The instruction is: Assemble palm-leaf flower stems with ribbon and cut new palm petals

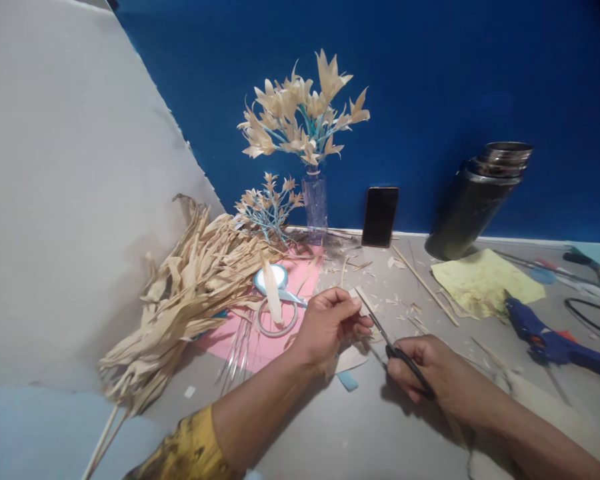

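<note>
1. Black-handled scissors (pixel 399 355) are held slanted, their metal blades pointed toward eleven o'clock.
2. A small pale piece (pixel 355 295), partly hidden, is pinched just beside the blades, at eleven o'clock from the handles.

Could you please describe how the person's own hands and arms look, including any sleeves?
Both the left hand and the right hand are ungloved, with no ring or watch visible. The left arm has a yellow sleeve with dark, blotchy markings; the right arm shows no sleeve in view.
</note>
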Motion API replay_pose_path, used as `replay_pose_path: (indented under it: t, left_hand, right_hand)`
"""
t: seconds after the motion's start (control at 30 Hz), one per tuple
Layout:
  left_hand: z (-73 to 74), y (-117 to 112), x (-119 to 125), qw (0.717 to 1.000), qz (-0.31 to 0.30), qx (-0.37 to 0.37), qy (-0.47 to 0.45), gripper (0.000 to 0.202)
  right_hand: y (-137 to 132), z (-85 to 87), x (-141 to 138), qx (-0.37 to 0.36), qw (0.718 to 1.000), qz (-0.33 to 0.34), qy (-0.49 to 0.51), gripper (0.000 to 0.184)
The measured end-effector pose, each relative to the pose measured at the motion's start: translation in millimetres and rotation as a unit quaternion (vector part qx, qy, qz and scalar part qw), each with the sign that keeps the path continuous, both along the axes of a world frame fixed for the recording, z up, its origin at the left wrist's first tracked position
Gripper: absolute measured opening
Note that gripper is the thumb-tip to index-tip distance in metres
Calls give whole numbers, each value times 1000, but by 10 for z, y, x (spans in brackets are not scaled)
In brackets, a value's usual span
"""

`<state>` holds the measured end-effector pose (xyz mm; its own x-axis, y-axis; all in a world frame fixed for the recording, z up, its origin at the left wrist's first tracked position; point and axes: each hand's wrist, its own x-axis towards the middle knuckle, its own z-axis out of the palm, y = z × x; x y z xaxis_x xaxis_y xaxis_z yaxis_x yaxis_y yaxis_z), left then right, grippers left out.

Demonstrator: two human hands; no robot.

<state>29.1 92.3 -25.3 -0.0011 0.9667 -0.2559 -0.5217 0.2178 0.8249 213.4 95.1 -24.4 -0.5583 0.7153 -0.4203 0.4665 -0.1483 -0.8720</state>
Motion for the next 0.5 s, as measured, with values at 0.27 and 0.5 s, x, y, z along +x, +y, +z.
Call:
replay_pose_path:
  t: [0.27,0.5]
  left_hand:
    - [-3,14,-9,1000,4,-13,-6,34]
    - [-50,-7,26,999,-27,-21,-17,34]
  right_hand:
    - [-17,-53,6,-15,1000,-12,20,38]
    - [49,-46,-25,27,984,-151,85,32]
